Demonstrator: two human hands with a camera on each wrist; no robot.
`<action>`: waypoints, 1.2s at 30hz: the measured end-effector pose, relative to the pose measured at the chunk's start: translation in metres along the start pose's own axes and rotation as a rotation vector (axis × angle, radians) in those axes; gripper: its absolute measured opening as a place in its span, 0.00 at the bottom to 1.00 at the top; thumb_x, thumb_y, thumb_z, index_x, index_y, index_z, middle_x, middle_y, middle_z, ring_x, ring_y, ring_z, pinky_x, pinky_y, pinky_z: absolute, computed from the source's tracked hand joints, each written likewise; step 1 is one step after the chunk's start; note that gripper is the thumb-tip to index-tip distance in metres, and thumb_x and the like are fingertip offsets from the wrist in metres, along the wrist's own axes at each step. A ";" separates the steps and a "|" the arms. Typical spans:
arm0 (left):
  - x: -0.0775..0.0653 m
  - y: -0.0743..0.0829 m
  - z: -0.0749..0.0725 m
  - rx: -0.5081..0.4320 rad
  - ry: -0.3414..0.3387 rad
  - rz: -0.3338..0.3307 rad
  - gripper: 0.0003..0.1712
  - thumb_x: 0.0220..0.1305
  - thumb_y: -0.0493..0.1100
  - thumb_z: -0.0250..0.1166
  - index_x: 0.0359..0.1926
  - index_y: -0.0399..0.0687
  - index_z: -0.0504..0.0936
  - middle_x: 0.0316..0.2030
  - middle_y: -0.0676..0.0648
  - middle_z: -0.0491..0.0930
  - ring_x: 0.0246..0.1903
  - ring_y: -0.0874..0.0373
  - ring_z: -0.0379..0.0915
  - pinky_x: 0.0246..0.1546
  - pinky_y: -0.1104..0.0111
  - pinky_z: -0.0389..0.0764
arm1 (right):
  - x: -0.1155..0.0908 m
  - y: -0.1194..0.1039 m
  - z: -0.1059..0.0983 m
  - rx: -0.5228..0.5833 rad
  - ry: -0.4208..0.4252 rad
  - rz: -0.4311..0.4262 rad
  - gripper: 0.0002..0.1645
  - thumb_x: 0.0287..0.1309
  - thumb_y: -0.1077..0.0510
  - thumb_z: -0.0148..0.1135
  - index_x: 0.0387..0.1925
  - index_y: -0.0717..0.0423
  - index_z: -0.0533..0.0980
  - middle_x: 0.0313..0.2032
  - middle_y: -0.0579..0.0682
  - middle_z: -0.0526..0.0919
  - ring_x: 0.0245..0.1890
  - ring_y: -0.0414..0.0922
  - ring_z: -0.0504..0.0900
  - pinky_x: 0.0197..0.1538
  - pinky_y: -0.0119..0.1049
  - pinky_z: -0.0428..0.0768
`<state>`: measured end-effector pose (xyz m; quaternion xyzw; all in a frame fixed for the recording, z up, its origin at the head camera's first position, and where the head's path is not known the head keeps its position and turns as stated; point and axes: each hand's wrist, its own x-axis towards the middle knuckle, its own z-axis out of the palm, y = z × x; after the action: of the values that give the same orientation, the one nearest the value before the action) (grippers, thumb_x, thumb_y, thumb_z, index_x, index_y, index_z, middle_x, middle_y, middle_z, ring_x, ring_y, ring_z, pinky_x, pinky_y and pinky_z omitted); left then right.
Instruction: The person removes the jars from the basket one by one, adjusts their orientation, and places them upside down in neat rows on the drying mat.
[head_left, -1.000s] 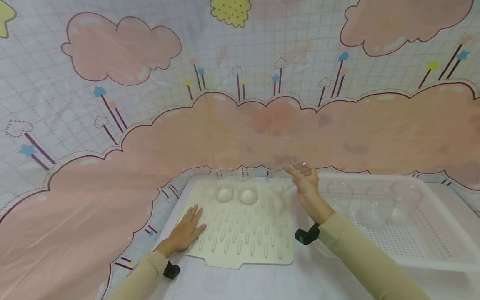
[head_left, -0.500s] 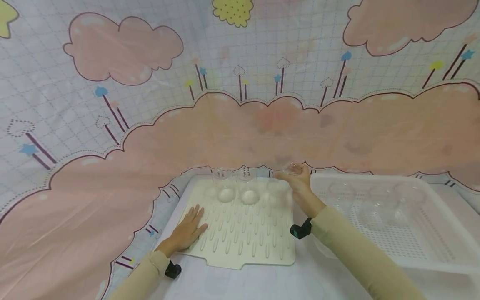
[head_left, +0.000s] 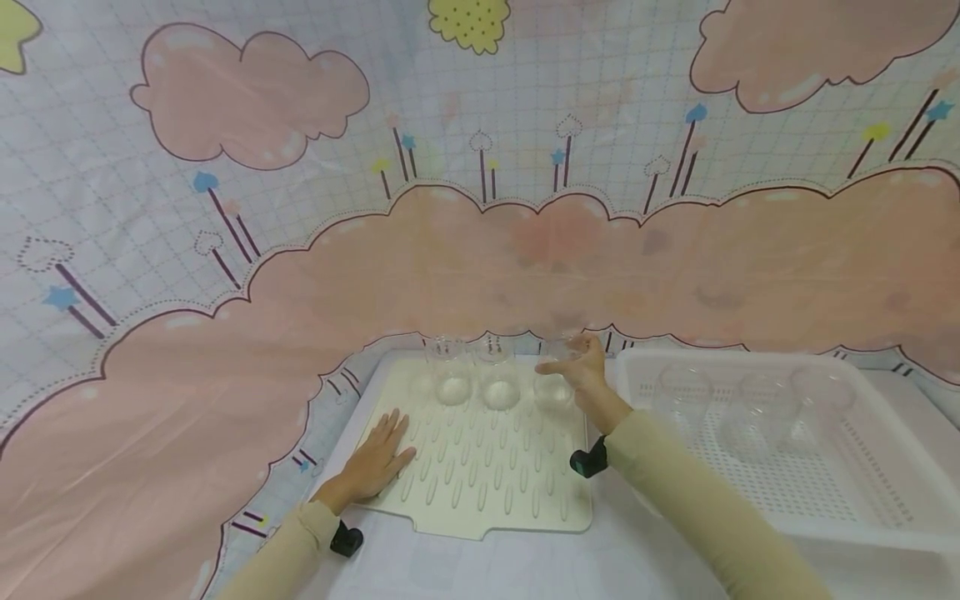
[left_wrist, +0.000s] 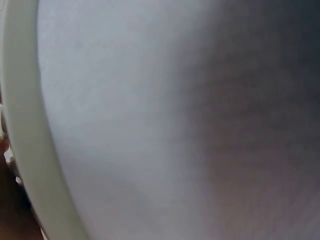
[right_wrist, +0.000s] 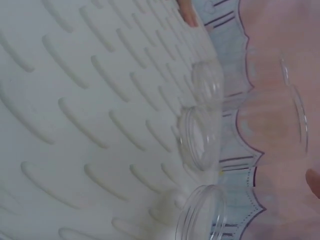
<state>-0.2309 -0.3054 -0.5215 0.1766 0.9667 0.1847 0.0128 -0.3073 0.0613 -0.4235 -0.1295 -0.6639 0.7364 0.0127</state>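
My left hand [head_left: 377,462] lies flat with fingers spread on the left edge of a cream ridged drying mat [head_left: 480,500]. At the mat's back right corner, my right hand [head_left: 588,375] holds a clear drinking glass [head_left: 553,392] high up, thumb across its near side. That glass is upside down, its rim [right_wrist: 200,215] close to the ridges in the right wrist view; a fingertip [right_wrist: 313,182] shows near its upper end. To its left, two more clear glasses stand upside down, a middle glass [head_left: 500,390] and a left glass [head_left: 453,388].
A white perforated plastic basket [head_left: 847,521] sits to the right on the white table [head_left: 555,567], with several clear glasses [head_left: 757,417] inside. Directly behind the mat hangs a cloth [head_left: 465,275] printed with pink clouds.
My right hand has moved left from beside the basket to the mat's back right corner, bringing the glass over and down beside the other two. The left hand has stayed put.
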 end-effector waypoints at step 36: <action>0.000 0.005 -0.003 0.049 -0.058 -0.049 0.40 0.78 0.54 0.47 0.76 0.30 0.49 0.76 0.30 0.43 0.75 0.35 0.35 0.73 0.47 0.42 | 0.007 0.021 0.013 -0.095 0.007 -0.059 0.50 0.36 0.76 0.78 0.62 0.62 0.63 0.65 0.61 0.68 0.66 0.60 0.63 0.66 0.52 0.69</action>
<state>-0.2289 -0.3019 -0.5166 0.1585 0.9742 0.1552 0.0411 -0.3136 0.0480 -0.4442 -0.1129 -0.7017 0.7028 0.0308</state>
